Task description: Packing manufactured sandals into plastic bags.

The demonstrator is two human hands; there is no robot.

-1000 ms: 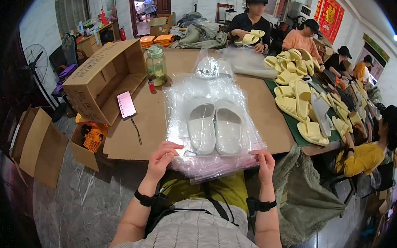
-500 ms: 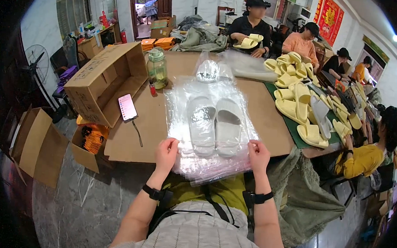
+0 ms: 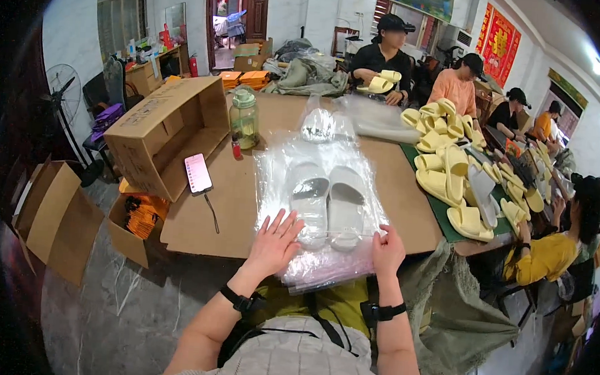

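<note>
A pair of pale grey slippers (image 3: 346,198) lies side by side inside a clear plastic bag (image 3: 273,186), toes away from me. Beneath is a stack of clear bags (image 3: 323,267) that reaches the table's near edge. My left hand (image 3: 277,242) rests palm down with fingers spread on the bag's near left part, beside the heel of the left slipper. At the near right, my right hand (image 3: 388,252) is closed, thumb and fingers pinching the edge of the bag. Another wrapped slipper pair (image 3: 318,125) lies beyond, partly under glare.
An open cardboard box (image 3: 167,136), a phone (image 3: 197,173) with a strap and a green-lidded jar (image 3: 244,120) stand to the left. Yellow slippers (image 3: 443,171) are heaped on the right. Several people sit around the far and right sides. Grey-green cloth (image 3: 443,310) hangs at the near right.
My left hand has let go of the bag's left edge and moved right and up, opening flat onto the plastic. My right hand keeps its pinch, slightly lower. The head view has shifted a little.
</note>
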